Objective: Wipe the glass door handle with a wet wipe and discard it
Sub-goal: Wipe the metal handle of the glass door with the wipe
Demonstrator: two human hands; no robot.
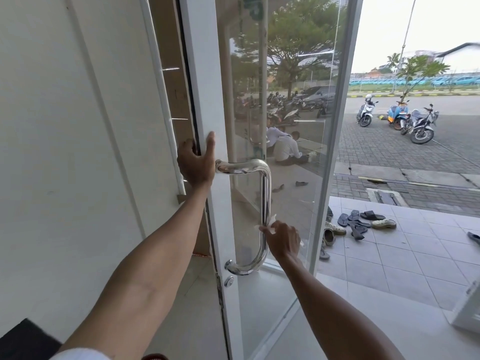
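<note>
A chrome D-shaped door handle (264,193) is fixed to the white frame of an open glass door (293,105). My right hand (283,239) presses a white wet wipe (271,221) against the lower part of the handle's vertical bar; most of the wipe is hidden inside the fingers. My left hand (195,162) grips the edge of the white door frame (207,87) just left of the handle's top mount, thumb on the front face. A round keyhole (228,281) sits below the handle's bottom mount.
A white wall (78,126) stands on the left, with a dark mat (23,339) at the bottom left. Several sandals and shoes (361,223) lie on the tiled porch to the right. Parked scooters (400,118) stand on the paving beyond. A white box corner (467,305) is at the right edge.
</note>
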